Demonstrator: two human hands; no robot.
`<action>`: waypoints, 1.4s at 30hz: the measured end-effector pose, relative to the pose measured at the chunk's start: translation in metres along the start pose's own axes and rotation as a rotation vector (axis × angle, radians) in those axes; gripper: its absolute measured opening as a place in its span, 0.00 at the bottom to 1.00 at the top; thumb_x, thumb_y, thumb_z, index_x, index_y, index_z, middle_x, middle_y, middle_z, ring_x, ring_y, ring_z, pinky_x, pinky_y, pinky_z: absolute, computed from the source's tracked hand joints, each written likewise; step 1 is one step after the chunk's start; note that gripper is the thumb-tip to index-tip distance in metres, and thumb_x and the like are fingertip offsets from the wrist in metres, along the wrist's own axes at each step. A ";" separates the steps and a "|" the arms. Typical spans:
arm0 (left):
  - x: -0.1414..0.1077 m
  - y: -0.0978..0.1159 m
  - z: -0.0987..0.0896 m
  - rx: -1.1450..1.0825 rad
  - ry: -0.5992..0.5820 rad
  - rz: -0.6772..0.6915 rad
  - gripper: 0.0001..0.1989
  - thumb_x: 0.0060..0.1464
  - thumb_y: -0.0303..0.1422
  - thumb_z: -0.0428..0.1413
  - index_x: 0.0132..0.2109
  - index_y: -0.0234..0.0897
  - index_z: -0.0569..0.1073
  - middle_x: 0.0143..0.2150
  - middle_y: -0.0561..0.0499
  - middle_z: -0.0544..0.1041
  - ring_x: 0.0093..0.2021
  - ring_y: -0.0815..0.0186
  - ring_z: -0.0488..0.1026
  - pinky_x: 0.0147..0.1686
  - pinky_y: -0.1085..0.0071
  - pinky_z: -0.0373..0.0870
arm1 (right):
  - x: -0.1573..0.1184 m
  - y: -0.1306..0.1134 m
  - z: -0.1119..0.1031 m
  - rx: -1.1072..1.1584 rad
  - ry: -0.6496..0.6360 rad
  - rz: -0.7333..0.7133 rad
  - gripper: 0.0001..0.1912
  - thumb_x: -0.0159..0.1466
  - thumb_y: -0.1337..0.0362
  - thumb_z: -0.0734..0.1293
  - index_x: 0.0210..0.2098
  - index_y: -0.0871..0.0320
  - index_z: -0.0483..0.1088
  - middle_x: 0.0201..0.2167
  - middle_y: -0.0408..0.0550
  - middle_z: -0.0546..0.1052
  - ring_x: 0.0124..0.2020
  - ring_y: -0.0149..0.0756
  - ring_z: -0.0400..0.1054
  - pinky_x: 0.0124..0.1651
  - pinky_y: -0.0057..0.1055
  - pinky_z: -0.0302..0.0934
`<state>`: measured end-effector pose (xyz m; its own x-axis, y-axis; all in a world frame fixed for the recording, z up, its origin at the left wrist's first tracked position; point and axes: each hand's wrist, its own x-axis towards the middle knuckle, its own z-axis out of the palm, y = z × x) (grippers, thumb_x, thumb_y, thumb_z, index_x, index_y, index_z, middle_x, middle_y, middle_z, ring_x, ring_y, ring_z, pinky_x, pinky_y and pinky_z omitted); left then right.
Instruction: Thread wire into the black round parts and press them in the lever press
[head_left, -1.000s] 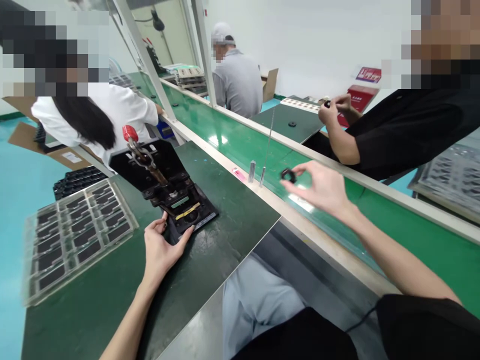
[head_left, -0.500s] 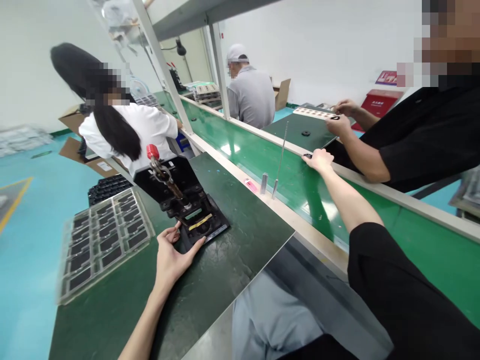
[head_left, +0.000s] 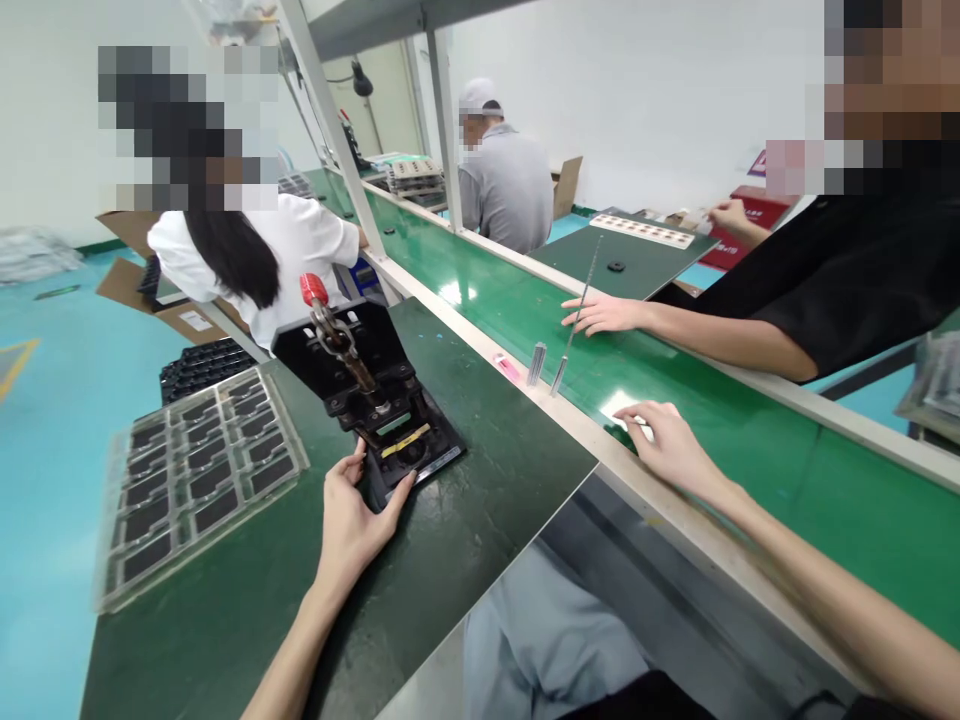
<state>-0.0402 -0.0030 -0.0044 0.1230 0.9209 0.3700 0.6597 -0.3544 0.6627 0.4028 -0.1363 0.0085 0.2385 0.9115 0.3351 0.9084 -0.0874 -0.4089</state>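
Note:
My left hand (head_left: pixel 360 515) grips the near left corner of a black clamp fixture (head_left: pixel 442 452), thumb along the front edge and fingers at the side. The fixture's hinged upper plate stands raised, with a red-tipped lever above it. A yellow strip and a green strip lie across its base. My right hand (head_left: pixel 671 445) is above the green conveyor belt (head_left: pixel 787 490), close to its near rail. Thumb and forefinger are pinched together; whatever is between them, if anything, I cannot make out. Farther over the belt, a co-worker's hand (head_left: pixel 611 313) reaches out with fingers spread.
A clear tray (head_left: pixel 202 480) of dark flat parts sits left of the fixture, with stacked black trays (head_left: pixel 206 375) behind. A thin upright rod (head_left: pixel 577 320), a small metal block (head_left: pixel 536 363) and a pink item (head_left: pixel 507 368) stand along the near rail. A white strip tray (head_left: pixel 645 230) lies across the belt.
My right hand has come back from the far rail, where it had a small dark piece, to the near side. The co-worker's hand has stretched over the belt. My left hand stays on the fixture.

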 end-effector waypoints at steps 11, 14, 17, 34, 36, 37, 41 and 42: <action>-0.007 0.004 -0.001 0.056 -0.015 0.016 0.33 0.50 0.55 0.62 0.52 0.39 0.61 0.60 0.32 0.72 0.55 0.41 0.75 0.56 0.37 0.73 | -0.026 -0.025 0.017 -0.027 0.225 -0.105 0.11 0.70 0.61 0.60 0.40 0.52 0.74 0.37 0.53 0.82 0.38 0.50 0.73 0.46 0.50 0.65; -0.010 0.008 -0.001 0.081 -0.008 0.031 0.31 0.52 0.54 0.61 0.52 0.39 0.62 0.60 0.32 0.72 0.54 0.42 0.74 0.54 0.39 0.74 | -0.029 -0.023 0.015 -0.033 0.237 -0.105 0.11 0.69 0.62 0.60 0.40 0.52 0.74 0.36 0.53 0.82 0.36 0.50 0.73 0.44 0.49 0.65; -0.012 0.012 -0.001 0.079 0.001 0.031 0.30 0.52 0.53 0.61 0.52 0.40 0.62 0.59 0.33 0.72 0.55 0.42 0.73 0.52 0.41 0.75 | -0.032 -0.024 0.012 -0.019 0.228 -0.105 0.11 0.68 0.62 0.59 0.39 0.51 0.74 0.35 0.52 0.82 0.36 0.50 0.73 0.44 0.48 0.66; -0.013 0.022 -0.007 0.202 -0.072 0.062 0.26 0.56 0.47 0.60 0.53 0.38 0.63 0.65 0.30 0.69 0.56 0.42 0.73 0.52 0.43 0.74 | -0.029 -0.032 -0.001 0.077 0.302 0.052 0.09 0.66 0.60 0.63 0.39 0.53 0.74 0.32 0.49 0.80 0.29 0.40 0.67 0.40 0.41 0.65; -0.013 0.023 -0.008 0.213 -0.077 0.064 0.26 0.56 0.47 0.60 0.54 0.37 0.63 0.65 0.29 0.69 0.57 0.41 0.72 0.52 0.43 0.74 | -0.030 -0.029 0.000 0.141 0.328 0.007 0.12 0.68 0.63 0.59 0.38 0.54 0.75 0.33 0.49 0.80 0.34 0.42 0.70 0.43 0.42 0.65; -0.013 0.023 -0.008 0.215 -0.077 0.068 0.26 0.56 0.46 0.60 0.54 0.37 0.63 0.65 0.29 0.69 0.58 0.41 0.72 0.52 0.43 0.74 | -0.030 -0.028 0.000 0.181 0.341 0.000 0.14 0.69 0.64 0.58 0.38 0.54 0.75 0.34 0.50 0.81 0.37 0.43 0.72 0.45 0.42 0.66; -0.012 0.023 -0.007 0.231 -0.069 0.080 0.26 0.56 0.47 0.59 0.54 0.36 0.63 0.66 0.28 0.69 0.56 0.40 0.72 0.52 0.41 0.73 | -0.029 -0.029 0.002 0.357 0.375 0.067 0.15 0.73 0.61 0.57 0.44 0.55 0.76 0.36 0.51 0.81 0.40 0.42 0.74 0.44 0.40 0.68; -0.012 0.023 -0.007 0.236 -0.068 0.082 0.26 0.56 0.47 0.59 0.54 0.36 0.64 0.66 0.28 0.69 0.56 0.40 0.72 0.52 0.41 0.73 | -0.028 -0.030 0.002 0.412 0.374 0.095 0.16 0.73 0.59 0.58 0.48 0.56 0.76 0.37 0.51 0.82 0.40 0.41 0.75 0.44 0.40 0.69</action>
<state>-0.0322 -0.0229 0.0110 0.2275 0.9022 0.3665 0.7992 -0.3881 0.4590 0.3679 -0.1584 0.0096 0.4862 0.6965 0.5278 0.6855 0.0707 -0.7247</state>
